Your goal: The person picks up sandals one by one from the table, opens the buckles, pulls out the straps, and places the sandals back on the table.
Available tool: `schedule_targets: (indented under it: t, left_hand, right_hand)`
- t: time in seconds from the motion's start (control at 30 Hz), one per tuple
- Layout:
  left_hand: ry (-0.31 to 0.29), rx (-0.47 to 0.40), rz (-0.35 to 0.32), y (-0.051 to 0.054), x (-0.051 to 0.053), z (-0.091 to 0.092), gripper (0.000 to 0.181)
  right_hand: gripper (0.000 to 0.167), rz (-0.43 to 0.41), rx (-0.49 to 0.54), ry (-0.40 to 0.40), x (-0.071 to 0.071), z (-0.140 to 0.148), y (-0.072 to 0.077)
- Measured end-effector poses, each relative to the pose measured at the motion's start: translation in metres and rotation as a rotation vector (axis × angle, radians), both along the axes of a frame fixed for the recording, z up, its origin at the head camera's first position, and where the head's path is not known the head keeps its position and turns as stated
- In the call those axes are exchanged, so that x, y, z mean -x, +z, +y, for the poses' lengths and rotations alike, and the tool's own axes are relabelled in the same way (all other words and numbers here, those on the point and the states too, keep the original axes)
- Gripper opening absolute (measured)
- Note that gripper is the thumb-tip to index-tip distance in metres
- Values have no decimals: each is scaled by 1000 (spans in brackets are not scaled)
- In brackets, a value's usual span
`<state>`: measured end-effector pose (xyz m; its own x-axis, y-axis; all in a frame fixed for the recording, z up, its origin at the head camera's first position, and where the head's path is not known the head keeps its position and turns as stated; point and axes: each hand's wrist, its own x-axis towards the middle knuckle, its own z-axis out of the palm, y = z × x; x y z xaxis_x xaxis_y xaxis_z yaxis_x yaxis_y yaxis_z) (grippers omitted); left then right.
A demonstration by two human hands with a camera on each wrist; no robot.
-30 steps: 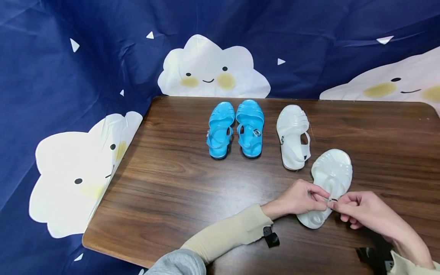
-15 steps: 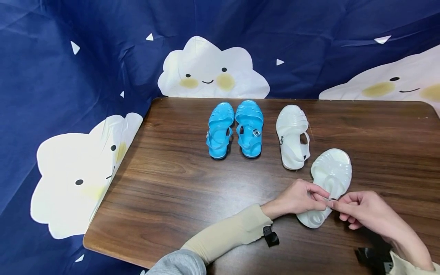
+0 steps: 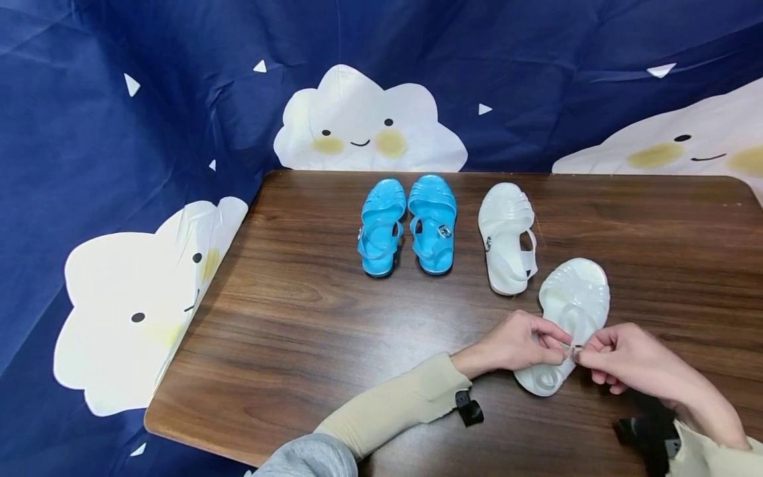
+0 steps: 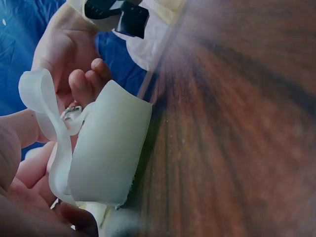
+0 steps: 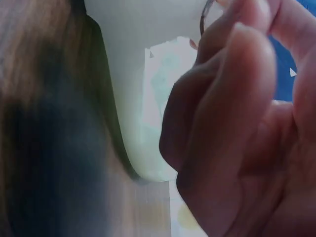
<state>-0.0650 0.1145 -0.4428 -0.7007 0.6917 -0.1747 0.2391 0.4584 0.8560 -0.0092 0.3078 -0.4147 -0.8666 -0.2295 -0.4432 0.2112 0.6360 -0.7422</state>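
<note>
A translucent white jelly sandal (image 3: pixel 575 288) lies slanted on the wooden table, toe pointing away, between my two hands. From its left side, my left hand (image 3: pixel 526 341) pinches the strap at the ankle with thumb and index finger. My right hand (image 3: pixel 633 358) pinches the strap end by the metal buckle (image 4: pixel 72 112) on the right side. In the left wrist view the looped strap (image 4: pixel 58 128) stands up over the heel, with the right hand behind it. The right wrist view shows curled fingers (image 5: pixel 222 103) close beside the sole; the fingertips' exact grip is partly hidden.
Another white sandal (image 3: pixel 508 238) stands just behind and left of the handled one. A pair of blue sandals (image 3: pixel 434 228) sits further left. The brown table (image 3: pixel 286 318) ends at a blue curtain (image 3: pixel 197 59) printed with clouds.
My right hand has shifted slightly upward and turned a little at the buckle. The left hand and the sandals have stayed in place.
</note>
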Motion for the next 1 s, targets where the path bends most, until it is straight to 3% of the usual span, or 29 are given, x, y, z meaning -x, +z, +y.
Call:
schedule_targets:
  t: [0.17, 0.3, 0.43, 0.57, 0.7, 0.8, 0.87, 1.0]
  left_hand:
    - [-29, -8, 37, -1, 0, 0, 21]
    - [-23, -19, 28, -1, 0, -1, 21]
    - [-12, -24, 8, -2, 0, -1, 20]
    - [-9, -24, -2, -2, 0, 0, 20]
    - [5, -35, -40, -1, 1, 0, 20]
    - [14, -63, -82, -2, 3, 0, 20]
    - [18, -85, -113, -3, 4, 0, 20]
    - [1, -135, -175, -3, 6, -3, 22]
  right_hand:
    - [23, 12, 81, 98, 7, 8, 0]
    - [22, 40, 185, 149, 11, 14, -5]
    - [23, 42, 244, 158, 12, 18, -10]
    - [19, 36, 238, 142, 12, 22, -12]
    - [4, 32, 250, 111, 14, 24, -12]
    - [17, 28, 269, 111, 18, 23, -10]
    - [21, 27, 276, 133, 21, 22, -8]
    - [8, 26, 320, 211, 27, 21, -7]
